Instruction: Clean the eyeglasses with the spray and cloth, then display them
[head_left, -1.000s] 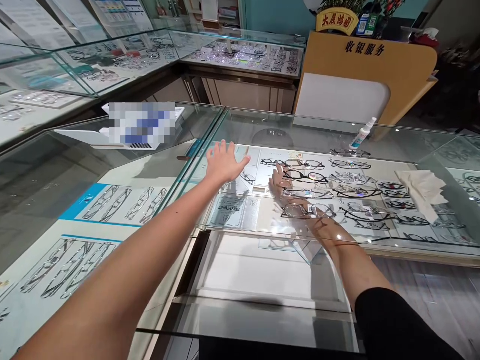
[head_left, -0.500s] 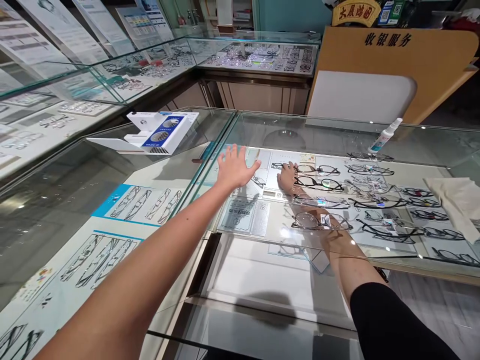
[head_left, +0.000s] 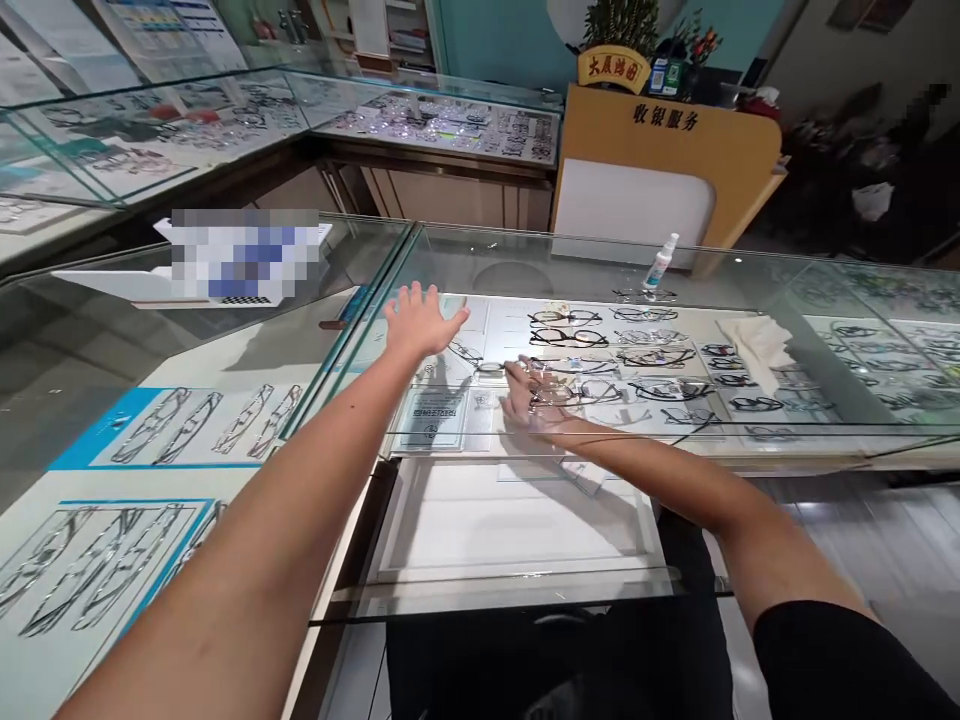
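Observation:
My left hand (head_left: 421,322) rests palm down on the glass counter top (head_left: 480,270), its fingers spread and holding nothing. Under the glass, inside the case, my right hand (head_left: 523,395) has its fingers together at a pair of glasses (head_left: 491,368) that points left from the fingertips. The glass and its reflections blur the grip a little. Rows of glasses (head_left: 568,338) lie to the right of that hand. Below and left of it sits a printed card (head_left: 433,418) inside the case.
A partly blurred white and blue box (head_left: 251,262) stands on the counter at the left. Toward the right are a spray bottle (head_left: 660,265) and a crumpled cloth (head_left: 756,345). More glasses lie on display boards (head_left: 202,425) at the left.
The view has swung right and back. My right hand has drawn nearer along the case, and a pair of glasses now shows at its fingertips. My left hand keeps its spread pose.

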